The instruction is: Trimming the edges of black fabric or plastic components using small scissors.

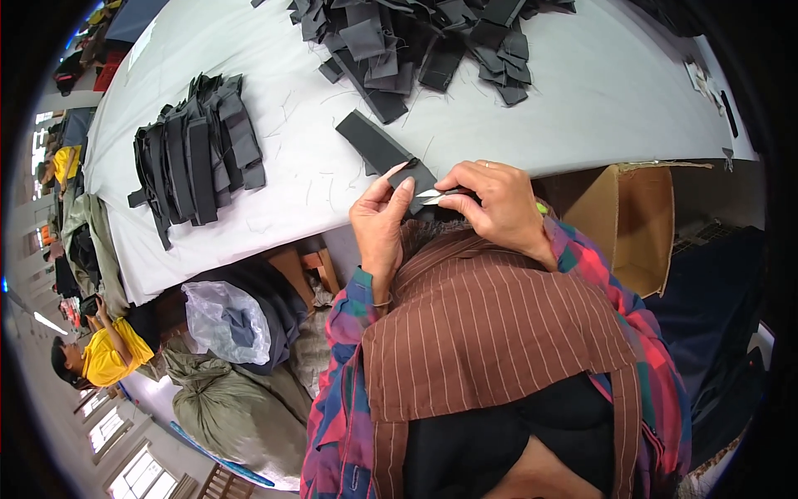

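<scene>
Near the front edge of the table, my left hand [380,224] pinches a dark grey fabric strip [366,140] between thumb and fingertips. The strip slants away to the far left, its far part lying on the table. My right hand [499,204] is closed around small thread snips [430,196], whose pale blades point left. The blade tips are at the near part of the strip, close to my left thumb. Whether they are cutting a thread there is too small to tell.
A row of dark strips [198,158] lies on the white-covered table [283,183] at left. A loose pile of dark fabric pieces [391,58] is at the far side. Below the edge stand a cardboard box [644,229] and a clear plastic bag [224,320]. People in yellow work at left.
</scene>
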### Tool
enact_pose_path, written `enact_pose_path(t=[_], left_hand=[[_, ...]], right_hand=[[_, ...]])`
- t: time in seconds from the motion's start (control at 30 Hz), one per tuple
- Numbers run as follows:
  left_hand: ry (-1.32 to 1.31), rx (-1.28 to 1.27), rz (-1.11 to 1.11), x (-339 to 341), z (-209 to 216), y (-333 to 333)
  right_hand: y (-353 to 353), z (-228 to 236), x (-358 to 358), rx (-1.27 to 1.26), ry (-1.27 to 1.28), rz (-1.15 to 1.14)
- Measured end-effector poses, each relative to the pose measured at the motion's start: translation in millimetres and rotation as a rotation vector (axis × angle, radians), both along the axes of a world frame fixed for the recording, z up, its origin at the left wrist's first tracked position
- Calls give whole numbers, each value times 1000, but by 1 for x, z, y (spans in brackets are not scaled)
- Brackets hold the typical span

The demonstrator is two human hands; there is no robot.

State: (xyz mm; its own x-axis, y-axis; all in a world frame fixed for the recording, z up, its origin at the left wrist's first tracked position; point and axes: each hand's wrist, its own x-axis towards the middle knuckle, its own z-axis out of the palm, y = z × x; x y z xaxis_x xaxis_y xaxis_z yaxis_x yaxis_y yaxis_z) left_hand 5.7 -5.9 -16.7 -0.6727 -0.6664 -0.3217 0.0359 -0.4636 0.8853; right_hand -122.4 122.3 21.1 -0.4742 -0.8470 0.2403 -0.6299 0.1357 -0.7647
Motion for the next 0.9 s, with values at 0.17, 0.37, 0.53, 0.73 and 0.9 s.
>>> enact_pose_path(t=[0.17,0.37,0.53,0.73,0.9], left_hand=[[-14,14,20,0,4,1],[49,112,53,7,14,-2],[97,155,77,10,16,-6],[103,157,73,12,15,-7],[101,107,80,11,20,-6]], right_hand=[[0,1,-3,2,68,42],[4,-4,-10,-33,-114,-101],[4,-7,-11,-66,-73,-37],[3,-1,-9,-19,-120,10],[3,-1,-10,-46,-145,9]])
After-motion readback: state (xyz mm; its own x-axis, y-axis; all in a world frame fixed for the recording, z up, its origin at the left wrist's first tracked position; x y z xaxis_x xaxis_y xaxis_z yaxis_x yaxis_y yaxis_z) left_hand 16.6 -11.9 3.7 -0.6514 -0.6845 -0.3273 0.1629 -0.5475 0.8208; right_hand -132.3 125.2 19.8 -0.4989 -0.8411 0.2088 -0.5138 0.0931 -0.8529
